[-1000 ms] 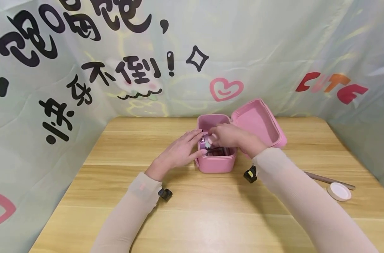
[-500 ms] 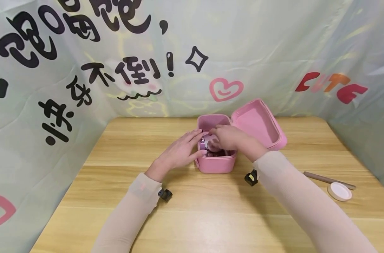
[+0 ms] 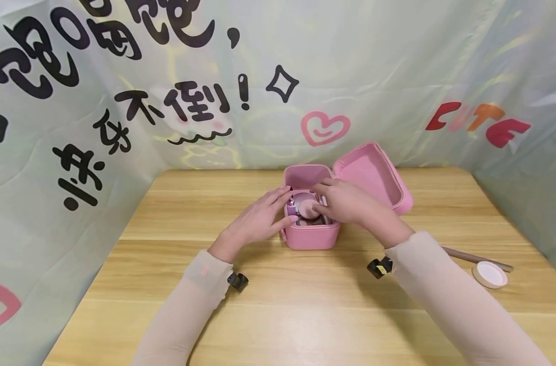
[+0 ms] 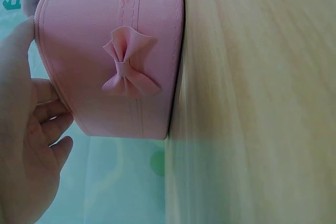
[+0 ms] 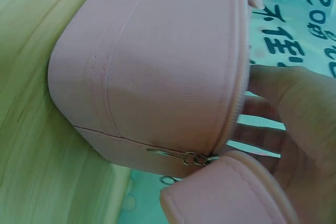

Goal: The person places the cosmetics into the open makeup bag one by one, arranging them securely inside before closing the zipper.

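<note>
A round pale item (image 3: 308, 209) is apparently being settled in the pink case (image 3: 312, 238), at twelve o'clock on the surface (image 3: 282, 315); gentle seating is probably called for next. The case is touched by the left hand (image 3: 255, 223), fingers extended, at nine; whether anything is pinched by the right hand (image 3: 348, 202), at three, cannot be told. Smooth sides and a bow (image 4: 126, 66) are shown, the lid (image 3: 368, 173) opened toward two.

Black Chinese lettering (image 3: 196, 104), "不倒!" legible — and multicoloured "CUTE" (image 3: 483, 117) — on the backdrop cloth (image 3: 397, 61)
</note>
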A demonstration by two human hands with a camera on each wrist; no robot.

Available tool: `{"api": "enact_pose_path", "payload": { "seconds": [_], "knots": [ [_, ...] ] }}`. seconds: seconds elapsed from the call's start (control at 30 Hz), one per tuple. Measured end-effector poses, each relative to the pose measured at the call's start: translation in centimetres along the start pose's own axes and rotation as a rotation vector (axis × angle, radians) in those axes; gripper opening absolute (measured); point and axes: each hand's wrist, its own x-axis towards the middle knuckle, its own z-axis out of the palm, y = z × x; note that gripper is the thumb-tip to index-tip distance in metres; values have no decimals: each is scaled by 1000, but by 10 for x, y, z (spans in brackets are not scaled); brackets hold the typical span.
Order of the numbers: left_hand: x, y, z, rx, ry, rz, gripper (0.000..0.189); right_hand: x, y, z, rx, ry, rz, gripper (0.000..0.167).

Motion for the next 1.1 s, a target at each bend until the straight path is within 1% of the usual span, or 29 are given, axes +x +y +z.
{"api": "enact_pose_path", "payload": {
  "seconds": [0.17,0.23,0.33,0.47,0.63,0.9,1.0,1.1],
  "knots": [
    [0,0,-1,1,12,14,77,-16,0,-2,23,120,-34,37],
    [0,0,-1,3,14,18,77,-23,-1,-4,31,153,-29,36],
    [1,0,0,4,16,19,77,-34,-3,-8,28,180,0,39],
    [1,-1,0,3,13,15,77,-48,-5,-13,13,216,16,41],
    [0,-1,1,-1,11,14,78,-65,-7,-20,-3,278,17,39],
    [1,-1,1,-12,19,16,77,-87,-5,-25,-2,438,-51,39],
    [1,-1,1,-14,17,14,78,-96,-3,-26,-1,473,-67,40],
    [2,-1,2,-15,17,18,78,-106,-1,-25,3,496,-66,41]
  ]
}}
